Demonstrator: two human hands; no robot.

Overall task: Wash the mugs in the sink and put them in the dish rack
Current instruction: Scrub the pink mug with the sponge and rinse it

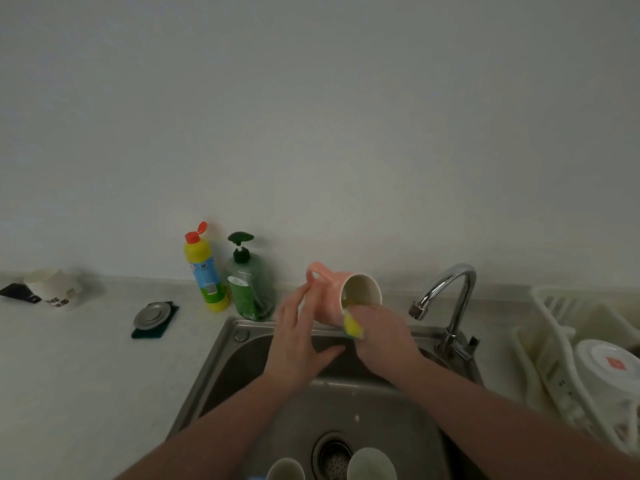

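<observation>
over the sink: pink mug held on its side, sponge at its rim

above the steel sink (221,372), the left hand (298,344) has its fingers straight and spread against the outside of a pink mug (332,299), which lies tilted on its side with the handle up and away from that hand and the mouth turned toward the right hand (381,336). the right hand curls its fingers around a yellow sponge (352,326), pressing it at the lower edge of the mug's rim. below both wrists, on the sink floor, two pale mugs (371,464) stand upright on either side of the drain (331,455). just right of the right hand rises the chrome faucet (450,292), and further right sits the white dish rack (554,341) with a white bowl (606,368) upside down in it. beyond the left hand's fingertips, against the wall, stand a green pump bottle (249,289) and a yellow bottle (206,271) with its red cap flipped open. further left of that hand a metal sink stopper (152,315) rests on a dark green pad (156,329), and a white paper cup (53,289) lies well apart on the counter
</observation>
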